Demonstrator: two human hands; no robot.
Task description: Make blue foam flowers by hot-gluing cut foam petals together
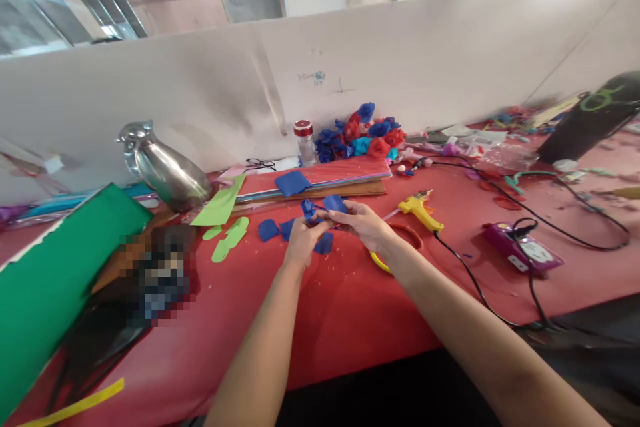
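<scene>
My left hand (302,240) is closed in a pinch beneath a small blue crepe-paper flower (309,208). Fingertips of my right hand (369,228) meet those of the left and pinch a blue paper petal (335,203) beside the flower. Where exactly the fingers grip is partly hidden. Under and beside the hands, more loose blue petals (269,230) lie on the red tabletop. Light green paper cutouts (233,237) sit to their left. Near my right wrist are scissors with orange and yellow handles (381,263), partly covered by the arm.
A yellow glue gun (421,211) lies at right, its cord running to a purple power box (523,247). Behind are stacked paper sheets (325,177), a red-lidded jar (305,143) and finished paper flowers (370,137). A metal jug (167,170) and green board (65,280) occupy the left.
</scene>
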